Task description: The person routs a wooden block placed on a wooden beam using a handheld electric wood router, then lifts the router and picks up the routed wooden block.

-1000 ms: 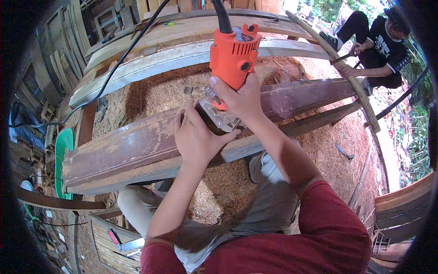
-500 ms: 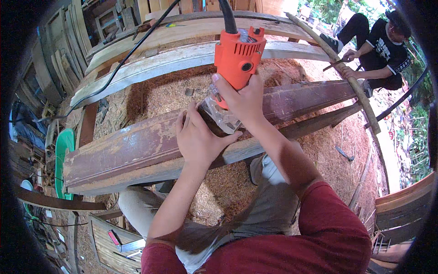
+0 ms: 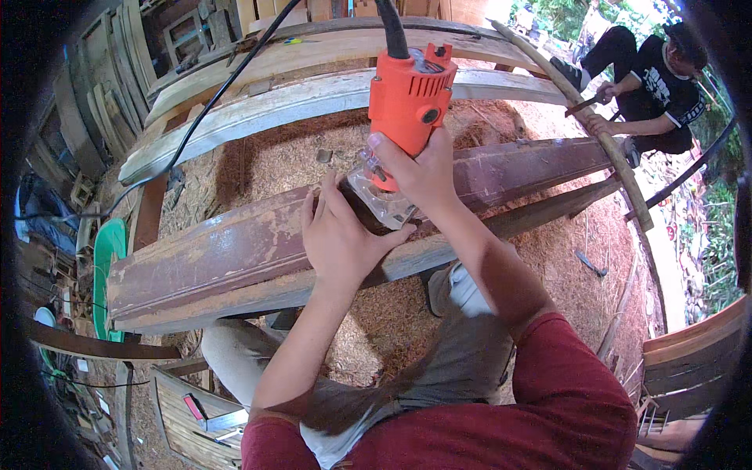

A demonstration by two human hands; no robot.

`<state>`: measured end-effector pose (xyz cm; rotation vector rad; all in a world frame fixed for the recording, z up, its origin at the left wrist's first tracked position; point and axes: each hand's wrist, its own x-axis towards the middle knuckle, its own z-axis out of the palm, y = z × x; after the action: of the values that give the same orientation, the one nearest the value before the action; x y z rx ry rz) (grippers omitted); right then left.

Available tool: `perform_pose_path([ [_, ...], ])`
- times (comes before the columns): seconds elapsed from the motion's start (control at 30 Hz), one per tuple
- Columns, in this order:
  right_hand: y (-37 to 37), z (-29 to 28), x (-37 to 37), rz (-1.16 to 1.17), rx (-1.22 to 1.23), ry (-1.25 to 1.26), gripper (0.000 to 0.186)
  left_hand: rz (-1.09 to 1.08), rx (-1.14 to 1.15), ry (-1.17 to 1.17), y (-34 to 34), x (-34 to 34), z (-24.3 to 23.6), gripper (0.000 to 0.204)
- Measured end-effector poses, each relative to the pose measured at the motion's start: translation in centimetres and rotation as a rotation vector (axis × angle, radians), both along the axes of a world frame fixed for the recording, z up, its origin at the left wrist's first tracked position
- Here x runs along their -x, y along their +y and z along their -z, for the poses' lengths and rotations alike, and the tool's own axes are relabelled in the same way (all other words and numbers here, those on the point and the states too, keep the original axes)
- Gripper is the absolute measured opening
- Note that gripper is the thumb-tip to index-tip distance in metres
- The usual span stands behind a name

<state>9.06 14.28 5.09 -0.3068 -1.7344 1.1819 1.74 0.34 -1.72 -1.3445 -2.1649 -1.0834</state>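
My right hand (image 3: 423, 174) is wrapped round the lower body of an orange trim router (image 3: 406, 98), which stands upright with its clear base (image 3: 374, 205) on a brown-painted plank (image 3: 517, 178). My left hand (image 3: 341, 241) lies spread beside the base, its fingertips and thumb reaching to the base's edge. Old paint is worn off in patches on the plank's left part, and sawdust lies there. The router's bit is hidden by the base and my hands. From the router's top a black cord (image 3: 262, 43) runs off to the left.
Beyond the plank lie a whitish beam (image 3: 258, 110) and more boards. At the far right a person (image 3: 658, 86) works a blade-like tool along a long pole (image 3: 619, 164). A green basin (image 3: 110, 254) stands by the plank's left end. Shavings cover the ground. A red-handled square (image 3: 215, 419) lies lower left.
My hands and the router stay nearly where they were on the plank. At the far right, the other person's hand with the tool has shifted slightly along the pole.
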Motion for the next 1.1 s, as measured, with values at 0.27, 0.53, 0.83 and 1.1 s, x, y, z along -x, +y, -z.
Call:
perform_pose_path([
  [0.27, 0.5, 0.6, 0.6, 0.210, -0.235, 0.001, 0.040, -0.026, 0.076, -0.004, -0.4, -0.3, -0.8, 0.136],
  [0.53, 0.6, 0.2, 0.0, 0.192, -0.089, -0.015, 0.047, -0.017, 0.055, 0.018, -0.3, -0.2, -0.7, 0.131],
  [0.83, 1.9, -0.3, -1.8, 0.001, 0.156, 0.150, 0.033, 0.078, 0.082, -0.001, -0.3, 1.3, 0.1, 0.127],
  [1.1, 5.9, 0.1, -3.5, -0.219, 0.181, 0.505, 0.048, 0.180, 0.177, -0.223, -1.0, 1.0, -2.1, 0.142],
])
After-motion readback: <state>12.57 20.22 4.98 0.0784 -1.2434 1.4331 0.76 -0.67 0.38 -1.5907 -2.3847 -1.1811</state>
